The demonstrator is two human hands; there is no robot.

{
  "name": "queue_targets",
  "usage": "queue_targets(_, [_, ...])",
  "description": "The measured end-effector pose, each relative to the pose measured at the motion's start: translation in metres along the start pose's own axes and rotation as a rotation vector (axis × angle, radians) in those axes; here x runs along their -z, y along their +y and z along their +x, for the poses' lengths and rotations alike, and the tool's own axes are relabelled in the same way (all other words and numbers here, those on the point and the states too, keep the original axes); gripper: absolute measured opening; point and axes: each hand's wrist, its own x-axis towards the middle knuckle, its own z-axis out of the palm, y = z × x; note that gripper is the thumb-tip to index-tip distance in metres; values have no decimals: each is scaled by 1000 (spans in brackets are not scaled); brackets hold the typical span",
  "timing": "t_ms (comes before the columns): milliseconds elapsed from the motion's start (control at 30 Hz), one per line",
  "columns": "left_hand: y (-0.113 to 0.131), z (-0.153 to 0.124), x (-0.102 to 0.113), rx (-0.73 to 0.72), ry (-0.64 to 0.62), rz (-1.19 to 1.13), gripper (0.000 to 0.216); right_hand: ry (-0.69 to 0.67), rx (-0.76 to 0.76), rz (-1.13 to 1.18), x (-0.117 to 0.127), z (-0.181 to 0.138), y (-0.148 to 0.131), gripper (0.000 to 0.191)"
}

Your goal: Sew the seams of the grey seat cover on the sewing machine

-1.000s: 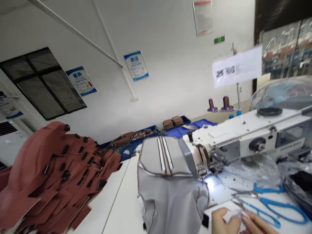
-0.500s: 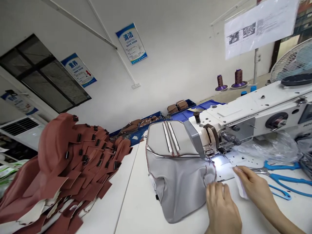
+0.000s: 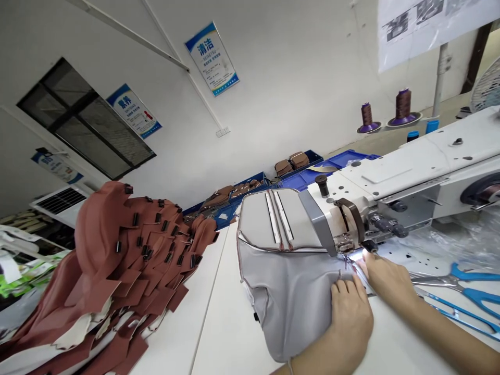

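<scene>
A grey upholstery cover with dark red stitching lies under the head of a white sewing machine, its edge at the lit presser foot. My left hand rests flat on the grey cover just in front of the presser foot, fingers stretched forward. My right hand is right beside it, fingertips at the presser foot, pressing a small white piece down at the cover's edge. Most of that piece is hidden under the hand.
A tall heap of reddish-brown leather pieces with black clips fills the left of the white table. Blue-handled scissors lie right of my right hand, near crumpled clear plastic. Blue bins and thread cones stand behind.
Both hands moved forward to the presser foot; the left now lies on the grey cover and the right brought the white piece up to the needle. The view tilted down and left.
</scene>
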Motion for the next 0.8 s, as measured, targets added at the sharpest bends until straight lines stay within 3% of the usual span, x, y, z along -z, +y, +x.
queue_targets(100, [-3,8,7,-11,-86,-17,46,10,81,22,1,-1,5,31])
queue_targets(267, [-9,24,18,-28,-457,-158,58,-22,208,83,4,-1,13,26])
queue_targets(333, [-11,28,20,-13,-532,-186,58,-35,230,105,4,-2,15,27])
queue_targets(467, [-10,28,18,34,-524,-182,52,-24,228,127,2,-4,14,30])
queue_targets(600, [-10,24,10,20,-424,-137,46,-31,229,114,0,-4,14,24])
queue_targets(733, [-21,26,8,-36,-300,-133,37,-29,257,124,-1,-4,17,23])
queue_targets(800, [-31,32,12,-79,-300,-191,35,-14,291,134,-1,-5,16,23])
